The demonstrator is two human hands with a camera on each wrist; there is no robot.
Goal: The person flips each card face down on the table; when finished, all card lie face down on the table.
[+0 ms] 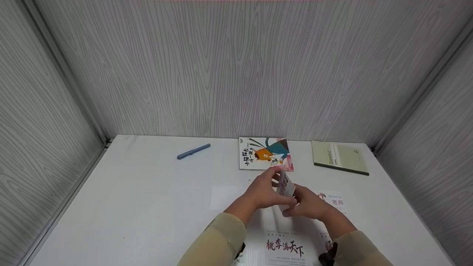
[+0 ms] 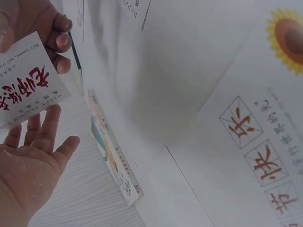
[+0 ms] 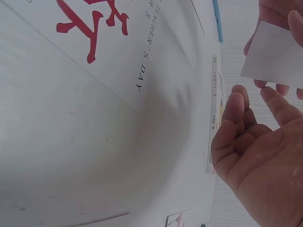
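Grey wood-grain walls on three sides, white table [image 1: 140, 207] below. Near the middle of the table, slightly toward 5 o'clock, a small card with red characters [image 1: 285, 186] held upright between both hands, long axis tilted from about 11 to 5 o'clock. Left hand [image 1: 264, 192] at the card's 9 o'clock side, fingers pinching its upper edge; right hand [image 1: 308, 205] at 4 o'clock, fingertips [image 1: 292, 210] under the lower corner. Seen from the left wrist, same card [image 2: 28, 82] pinched by fingers at top, open palm [image 2: 28, 170] just below. Both hands equally close, card between them, touching each. Lying flat beyond: picture book [image 1: 265, 153] at 12, green notebook [image 1: 340, 157] at 1, blue pen [image 1: 193, 151] at 10. Printed sheet [image 1: 284, 247] at 6.
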